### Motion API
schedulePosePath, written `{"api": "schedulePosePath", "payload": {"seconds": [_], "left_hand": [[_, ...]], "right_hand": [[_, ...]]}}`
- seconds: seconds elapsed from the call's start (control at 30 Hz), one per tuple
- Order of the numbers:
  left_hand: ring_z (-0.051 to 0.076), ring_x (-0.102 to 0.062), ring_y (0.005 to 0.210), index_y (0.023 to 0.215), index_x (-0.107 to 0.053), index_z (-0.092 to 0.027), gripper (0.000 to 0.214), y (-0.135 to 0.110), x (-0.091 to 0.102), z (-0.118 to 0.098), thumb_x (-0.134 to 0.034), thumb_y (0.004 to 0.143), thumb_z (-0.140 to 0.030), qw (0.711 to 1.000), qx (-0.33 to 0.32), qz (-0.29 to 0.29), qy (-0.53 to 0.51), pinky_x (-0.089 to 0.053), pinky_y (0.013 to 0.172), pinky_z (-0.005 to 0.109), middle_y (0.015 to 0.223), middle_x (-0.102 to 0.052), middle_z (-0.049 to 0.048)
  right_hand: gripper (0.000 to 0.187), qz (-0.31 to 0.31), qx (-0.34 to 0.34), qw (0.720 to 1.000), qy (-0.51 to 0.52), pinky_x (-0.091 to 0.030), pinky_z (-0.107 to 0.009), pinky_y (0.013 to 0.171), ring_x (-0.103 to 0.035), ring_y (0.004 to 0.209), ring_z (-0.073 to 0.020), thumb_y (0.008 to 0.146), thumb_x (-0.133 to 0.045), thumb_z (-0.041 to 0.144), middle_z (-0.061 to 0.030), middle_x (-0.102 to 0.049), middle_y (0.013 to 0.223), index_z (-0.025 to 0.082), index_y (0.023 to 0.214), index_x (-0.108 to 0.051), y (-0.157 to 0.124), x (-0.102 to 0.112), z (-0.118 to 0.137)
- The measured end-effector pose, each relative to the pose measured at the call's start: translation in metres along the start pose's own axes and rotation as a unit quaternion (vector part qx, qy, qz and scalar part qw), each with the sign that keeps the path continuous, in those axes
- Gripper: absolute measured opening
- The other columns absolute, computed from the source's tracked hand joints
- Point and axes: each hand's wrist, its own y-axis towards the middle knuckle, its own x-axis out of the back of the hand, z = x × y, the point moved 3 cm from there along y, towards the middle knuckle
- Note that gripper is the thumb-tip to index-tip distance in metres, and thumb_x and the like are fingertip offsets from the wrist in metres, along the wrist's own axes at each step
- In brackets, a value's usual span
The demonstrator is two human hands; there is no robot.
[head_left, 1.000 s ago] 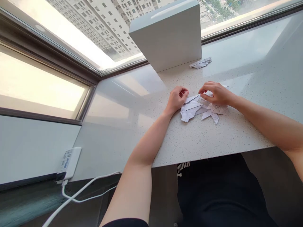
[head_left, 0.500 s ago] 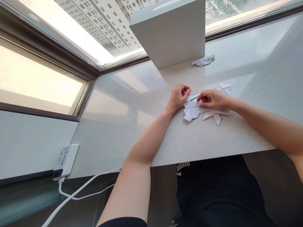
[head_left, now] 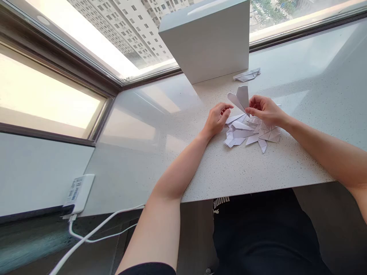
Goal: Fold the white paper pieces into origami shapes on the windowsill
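Your right hand [head_left: 265, 110] has a thin white folded paper with two rounded flaps [head_left: 241, 98] pinched at its lower end, flaps fanned upward above the tabletop's middle. Your left hand [head_left: 217, 117] is loosely curled, apparently released; whether it brushes any paper, you can't tell from here. Between and below, a loose pile of angular white folded papers [head_left: 239, 131] lies inside the white speckled tabletop's near edge [head_left: 229, 172]. So you're at the lifting-and-holding stage, it seems; moving on calls for a light pinch, sparing those creases. Your right hand hides part of the pile, and the held paper's lower tip blends into it. Farther out, a slim white folded paper strip [head_left: 247, 75] rests near the tabletop's back edge.
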Motion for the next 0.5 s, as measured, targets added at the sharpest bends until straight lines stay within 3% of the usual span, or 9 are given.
{"api": "schedulePosePath", "payload": {"seconds": [0.13,0.27,0.4,0.5], "left_hand": [[0.026,-0.082,0.103,0.124,-0.086,-0.026,0.06,-0.001,-0.001,-0.006,-0.066,0.122,-0.082,0.997,-0.073,0.021,-0.028,-0.068,0.096,0.042,0.114,-0.088,0.0111],[0.025,-0.084,0.103,0.123,-0.091,-0.027,0.054,-0.001,-0.004,-0.009,-0.076,0.12,-0.08,0.994,-0.094,0.017,-0.048,-0.069,0.095,0.04,0.112,-0.09,0.0105],[0.024,-0.084,0.101,0.114,-0.093,-0.027,0.051,0.0,-0.006,-0.005,-0.082,0.116,-0.077,0.994,-0.08,0.008,-0.07,-0.069,0.094,0.039,0.109,-0.091,0.0097],[0.023,-0.084,0.096,0.111,-0.091,-0.026,0.054,0.002,-0.007,0.006,-0.084,0.113,-0.079,0.995,-0.035,-0.023,-0.095,-0.069,0.092,0.038,0.104,-0.091,0.0084]], "right_hand": [[0.06,-0.017,0.023,0.999,-0.045,-0.048,-0.039,0.073,-0.059,0.08,-0.0207,0.1,-0.096,0.084,-0.0037,-0.075,0.093,0.027,0.101,-0.078,-0.001,-0.012,-0.001],[0.057,-0.006,0.04,0.996,-0.079,-0.05,-0.04,0.078,-0.063,0.083,-0.0218,0.106,-0.089,0.083,-0.0045,-0.077,0.093,0.026,0.102,-0.083,0.0,-0.019,-0.003],[0.049,0.004,0.042,0.994,-0.104,-0.053,-0.041,0.081,-0.069,0.086,-0.0234,0.111,-0.084,0.074,-0.0057,-0.082,0.096,0.026,0.108,-0.088,0.001,-0.02,-0.007],[0.034,0.004,0.067,0.987,-0.147,-0.061,-0.047,0.09,-0.078,0.098,-0.0296,0.115,-0.078,0.055,-0.0111,-0.091,0.113,0.025,0.124,-0.092,0.001,-0.019,-0.009]]}}
